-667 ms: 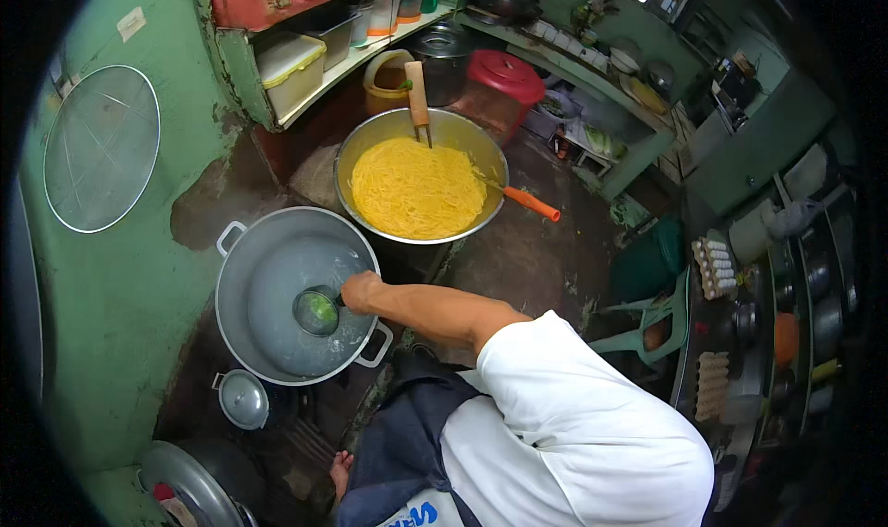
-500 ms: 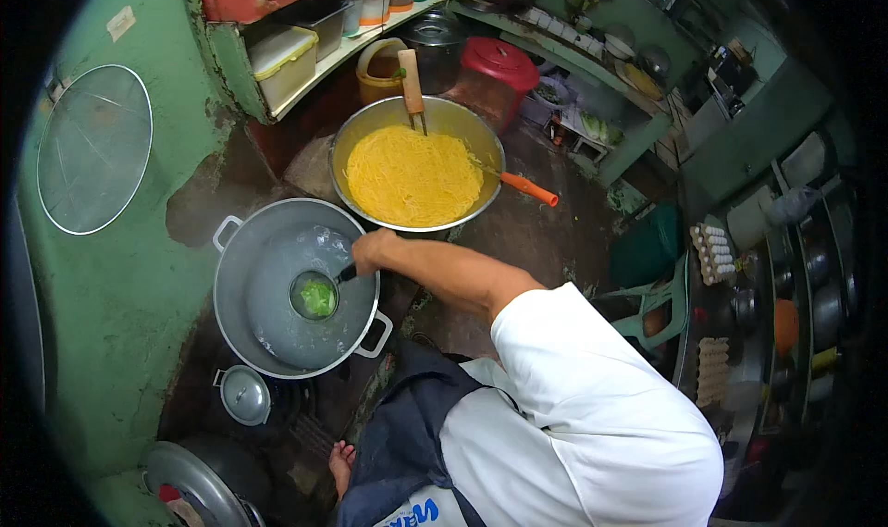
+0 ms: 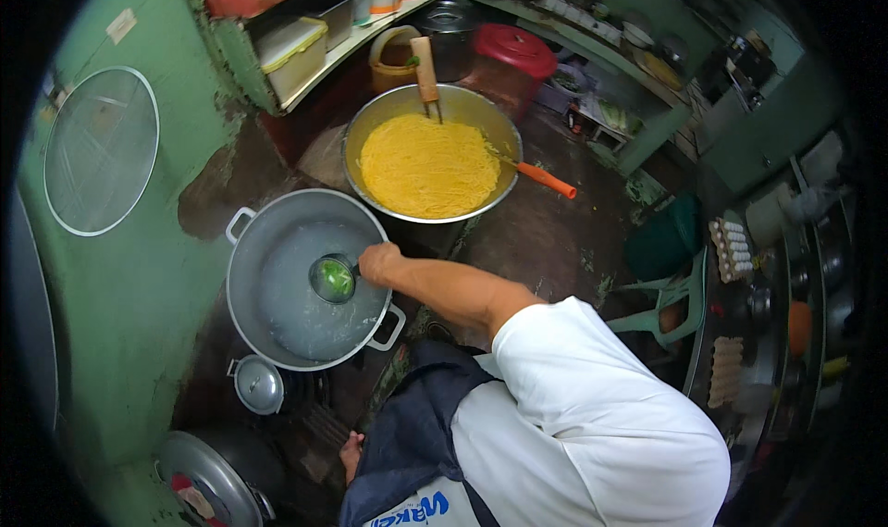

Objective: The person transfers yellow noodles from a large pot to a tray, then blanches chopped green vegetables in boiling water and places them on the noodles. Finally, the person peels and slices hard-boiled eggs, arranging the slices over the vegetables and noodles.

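My right hand point(image 3: 377, 262) is closed around the dark handle of a round ladle point(image 3: 318, 290), its bowl low inside a large grey metal pot point(image 3: 239, 286). Green leafy vegetable pieces point(image 3: 335, 275) lie in the ladle. Cloudy, steaming liquid fills the lower part of the pot. Beside my dark apron hangs my left hand point(image 3: 351, 455), partly hidden, its fingers loosely apart with nothing visible in them. Beyond the pot stands a wide metal basin point(image 3: 508, 175) of yellow noodles point(image 3: 430, 166). A wooden-handled fork point(image 3: 425, 69) and an orange-handled utensil point(image 3: 546, 179) rest in it.
A small lidded pot point(image 3: 258, 384) and a big lidded pot point(image 3: 211, 476) stand at the near left. A round mesh strainer point(image 3: 102, 150) hangs on the green wall. A red-lidded bin point(image 3: 514, 53) is behind the basin. To the right are a green chair point(image 3: 671, 310) and egg trays point(image 3: 732, 249).
The ladle has shifted slightly toward the pot's far right side and tilted, with the greens still in it. The whole view has moved a little.
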`<action>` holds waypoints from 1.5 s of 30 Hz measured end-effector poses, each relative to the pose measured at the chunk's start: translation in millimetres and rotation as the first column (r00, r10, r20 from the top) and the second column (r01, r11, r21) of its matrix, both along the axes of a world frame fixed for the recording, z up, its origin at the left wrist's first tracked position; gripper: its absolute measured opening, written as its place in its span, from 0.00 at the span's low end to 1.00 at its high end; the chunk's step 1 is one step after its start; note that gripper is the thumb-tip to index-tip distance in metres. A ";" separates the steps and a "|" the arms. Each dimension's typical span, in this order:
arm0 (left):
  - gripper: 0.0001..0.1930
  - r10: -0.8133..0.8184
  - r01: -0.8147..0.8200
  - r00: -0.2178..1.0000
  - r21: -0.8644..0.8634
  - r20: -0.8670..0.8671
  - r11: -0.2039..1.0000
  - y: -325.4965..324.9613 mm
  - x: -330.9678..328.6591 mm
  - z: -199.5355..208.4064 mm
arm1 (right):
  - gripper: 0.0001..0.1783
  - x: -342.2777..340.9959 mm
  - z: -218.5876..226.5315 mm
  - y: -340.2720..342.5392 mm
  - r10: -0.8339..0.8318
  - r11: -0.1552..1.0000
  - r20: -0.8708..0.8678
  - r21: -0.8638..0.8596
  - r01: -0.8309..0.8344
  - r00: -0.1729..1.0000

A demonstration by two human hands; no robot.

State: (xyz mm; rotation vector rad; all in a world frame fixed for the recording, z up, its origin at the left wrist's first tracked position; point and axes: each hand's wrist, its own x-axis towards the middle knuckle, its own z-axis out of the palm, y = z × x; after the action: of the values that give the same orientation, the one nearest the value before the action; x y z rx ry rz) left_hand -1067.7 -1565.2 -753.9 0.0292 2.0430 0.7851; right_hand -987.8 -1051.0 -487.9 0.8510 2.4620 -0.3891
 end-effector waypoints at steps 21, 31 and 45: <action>0.18 0.715 -0.794 0.582 0.079 0.387 0.603 -58.2 109.6 -28.3 | 0.20 -38.9 -82.0 5.7 0.088 0.927 0.111 -0.373 -0.041 0.990; 0.17 0.744 -0.824 0.557 0.133 0.369 0.551 -26.5 100.3 40.3 | 0.08 -18.2 -63.6 -74.0 -0.816 -0.113 0.365 -0.861 0.496 0.447; 0.17 0.701 -0.773 0.610 0.082 0.371 0.629 -28.8 100.0 48.4 | 0.06 -14.7 -47.4 -70.7 -0.813 0.037 0.261 -0.869 0.494 0.520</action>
State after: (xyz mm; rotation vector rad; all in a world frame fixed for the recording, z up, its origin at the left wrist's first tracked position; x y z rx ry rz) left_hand -967.7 -1594.0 -705.5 -0.8291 1.6039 1.4484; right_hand -1002.5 -1121.6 -535.3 1.4199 1.3242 -2.1253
